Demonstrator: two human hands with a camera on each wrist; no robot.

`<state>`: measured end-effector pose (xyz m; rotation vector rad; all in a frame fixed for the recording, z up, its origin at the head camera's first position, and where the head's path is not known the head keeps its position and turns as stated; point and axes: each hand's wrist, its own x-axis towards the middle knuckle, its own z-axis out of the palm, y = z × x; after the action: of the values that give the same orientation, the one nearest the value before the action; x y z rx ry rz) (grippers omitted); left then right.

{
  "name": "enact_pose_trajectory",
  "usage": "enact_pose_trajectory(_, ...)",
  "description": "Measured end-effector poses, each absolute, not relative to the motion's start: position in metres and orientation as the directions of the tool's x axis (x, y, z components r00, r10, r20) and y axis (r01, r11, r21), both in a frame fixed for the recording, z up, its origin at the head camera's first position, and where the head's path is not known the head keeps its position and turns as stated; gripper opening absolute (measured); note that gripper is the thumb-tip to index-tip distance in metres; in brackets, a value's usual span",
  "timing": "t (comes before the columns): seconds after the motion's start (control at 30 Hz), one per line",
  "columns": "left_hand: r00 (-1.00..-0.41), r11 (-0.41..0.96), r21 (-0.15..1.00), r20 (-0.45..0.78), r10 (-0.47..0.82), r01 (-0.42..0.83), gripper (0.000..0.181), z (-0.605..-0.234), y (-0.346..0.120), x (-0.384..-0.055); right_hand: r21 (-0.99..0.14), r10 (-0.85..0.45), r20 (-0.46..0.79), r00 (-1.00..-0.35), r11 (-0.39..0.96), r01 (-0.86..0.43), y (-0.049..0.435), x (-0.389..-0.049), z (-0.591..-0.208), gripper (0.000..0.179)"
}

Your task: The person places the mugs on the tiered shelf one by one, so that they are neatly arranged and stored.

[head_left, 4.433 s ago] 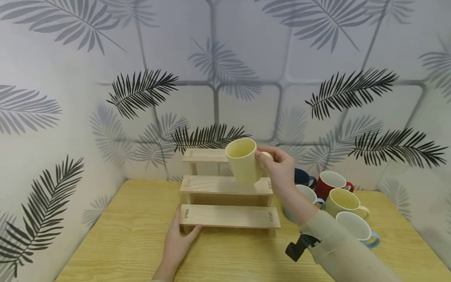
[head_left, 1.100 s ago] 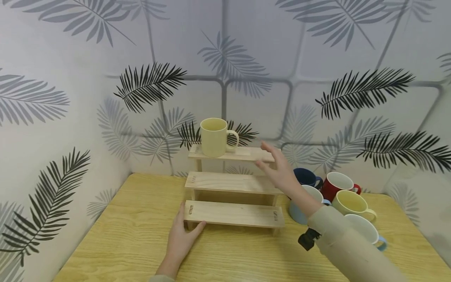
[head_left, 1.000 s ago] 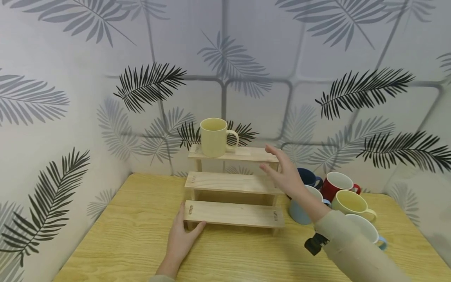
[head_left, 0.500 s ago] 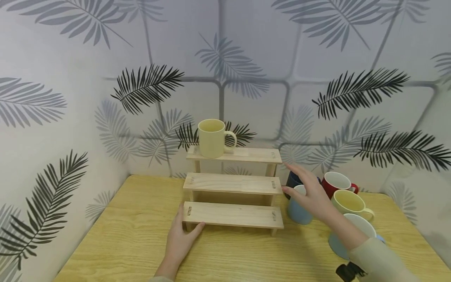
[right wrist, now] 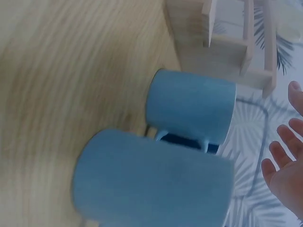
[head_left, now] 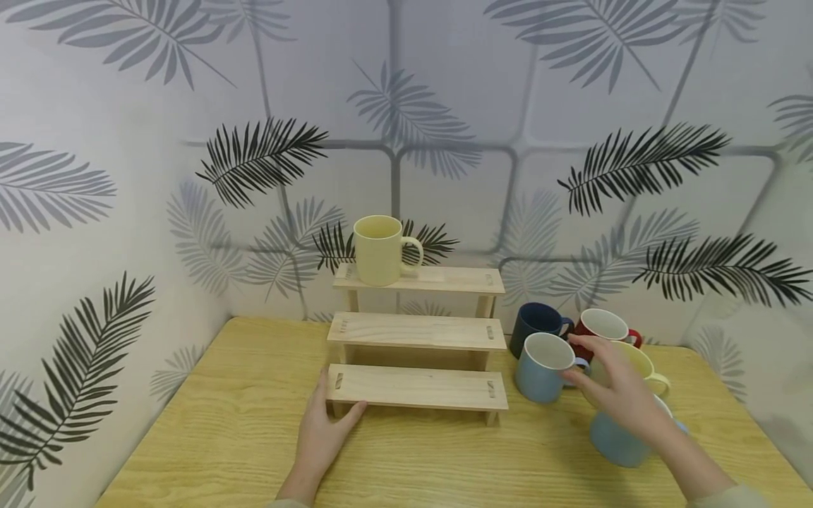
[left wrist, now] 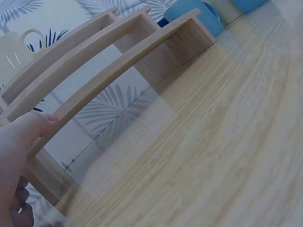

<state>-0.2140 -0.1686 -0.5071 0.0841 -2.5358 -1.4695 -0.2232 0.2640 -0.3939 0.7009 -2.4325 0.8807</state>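
My left hand [head_left: 320,434] grips the left end of the lowest step of a three-step wooden shelf [head_left: 419,386]. In the left wrist view its thumb lies on the front edge, with the other fingers by the side panel. A pale yellow mug [head_left: 377,252] stands upright on the top step, towards the left, handle to the right. My right hand [head_left: 625,395] hovers over the mugs at the right, fingers spread and holding nothing. Its fingertips are close to the handle of a light blue mug [head_left: 540,377]. A second light blue mug [head_left: 616,434] is partly hidden beneath the hand.
A navy mug [head_left: 532,328] and a red mug [head_left: 602,324] stand behind, right of the shelf. Another yellow mug [head_left: 643,360] is partly covered by my right hand. The wooden table [head_left: 209,423] meets a leaf-patterned wall [head_left: 444,106] at the back.
The pale yellow mug, earlier held by my right hand, now stands on the top step. My right hand has let go and moved right and down to the mugs. My left hand stays put.
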Motion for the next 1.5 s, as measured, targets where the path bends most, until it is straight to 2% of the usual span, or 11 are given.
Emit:
enact_pose_trajectory(0.17,-0.975,0.509,0.858,0.16,-0.153,0.061,0.104,-0.508,-0.169,-0.214,-0.427,-0.266,0.61,-0.746,0.683,-0.593,0.287,-0.215,-0.408,0.052)
enact_pose_trajectory(0.63,-0.976,0.507,0.86,0.159,-0.15,0.062,0.103,-0.507,-0.169,-0.214,-0.499,-0.138,0.519,-0.844,0.752,-0.43,0.333,-0.19,-0.421,0.052)
enact_pose_trajectory(1.0,-0.975,0.517,0.854,0.159,-0.154,0.057,0.102,-0.506,-0.168,-0.214,-0.499,-0.133,0.389,-0.911,0.801,-0.33,0.361,-0.182,-0.429,0.063)
enact_pose_trajectory(1.1,-0.976,0.514,0.856,0.158,-0.15,0.059,0.101,-0.506,-0.167,-0.214,-0.496,-0.139,0.375,-0.916,0.805,-0.326,0.366,-0.18,-0.432,0.065)
enact_pose_trajectory(1.5,-0.974,0.522,0.85,0.17,-0.15,0.068,0.101,-0.508,-0.168,-0.215,-0.527,-0.163,0.458,-0.874,0.742,-0.415,0.384,-0.176,-0.454,0.068)
